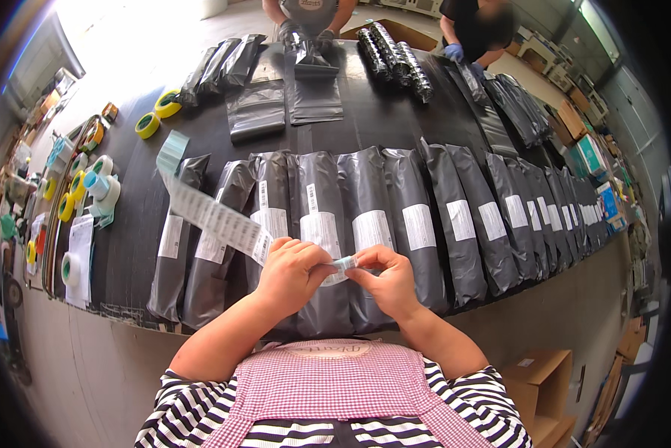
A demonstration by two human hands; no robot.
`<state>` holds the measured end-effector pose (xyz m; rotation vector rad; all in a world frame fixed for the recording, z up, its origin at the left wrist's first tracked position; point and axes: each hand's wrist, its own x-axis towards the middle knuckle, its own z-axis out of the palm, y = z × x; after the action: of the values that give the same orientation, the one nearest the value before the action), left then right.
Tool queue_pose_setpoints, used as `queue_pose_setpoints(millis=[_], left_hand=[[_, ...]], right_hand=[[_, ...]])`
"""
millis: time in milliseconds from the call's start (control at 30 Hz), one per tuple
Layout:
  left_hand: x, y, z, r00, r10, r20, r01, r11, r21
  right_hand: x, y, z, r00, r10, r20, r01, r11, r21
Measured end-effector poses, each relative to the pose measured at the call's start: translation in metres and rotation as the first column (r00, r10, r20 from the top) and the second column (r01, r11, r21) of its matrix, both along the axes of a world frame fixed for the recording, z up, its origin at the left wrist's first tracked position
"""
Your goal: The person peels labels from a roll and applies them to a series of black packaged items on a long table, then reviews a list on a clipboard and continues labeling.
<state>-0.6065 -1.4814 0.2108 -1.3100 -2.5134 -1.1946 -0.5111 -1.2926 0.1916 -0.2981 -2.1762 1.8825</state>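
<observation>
A long strip of printed sticker labels (220, 222) trails from my left hand (291, 275) toward the upper left, its far end pale blue-green. My left fingers are closed on the strip. Close by on the right, my right hand (389, 284) pinches the short, curled end of the same strip between thumb and fingers. Below both hands stands the row's middle grey plastic package (322, 299), with a white label (319, 228) and a narrow sticker (311, 197) above it. Similar grey packages (365, 179) lie on either side, most bearing white labels.
On the dark table (126, 261) at left are yellow tape rolls (147, 125), a tape dispenser (104, 196) and a white roll (71, 269) on papers. Across it, two people handle dark plastic bags (317, 97). Black wrapped rolls (395, 56) lie between them. Cardboard boxes (537, 384) stand at lower right.
</observation>
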Motion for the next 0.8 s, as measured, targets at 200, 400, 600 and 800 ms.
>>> queue_pose_setpoints(millis=[200, 400, 600, 800], left_hand=[[-0.002, 0.026, -0.013, 0.979, 0.203, -0.022, -0.204, 0.963, -0.174], [-0.007, 0.072, -0.041, 0.909, -0.377, 0.180, 0.398, 0.912, -0.098], [0.004, 0.101, -0.076, 0.897, -0.431, 0.096, 0.442, 0.880, -0.174], [0.000, 0.099, -0.077, 0.883, -0.437, 0.172, 0.462, 0.874, -0.150]], right_hand=[[-0.018, 0.050, -0.009, 0.987, 0.028, 0.160, -0.018, 0.998, -0.060], [-0.109, 0.113, -0.011, 0.972, 0.168, 0.164, -0.133, 0.970, -0.204], [-0.139, 0.113, -0.045, 0.962, 0.124, 0.242, -0.118, 0.992, -0.043], [-0.144, 0.112, -0.054, 0.964, 0.127, 0.234, -0.170, 0.970, 0.173]])
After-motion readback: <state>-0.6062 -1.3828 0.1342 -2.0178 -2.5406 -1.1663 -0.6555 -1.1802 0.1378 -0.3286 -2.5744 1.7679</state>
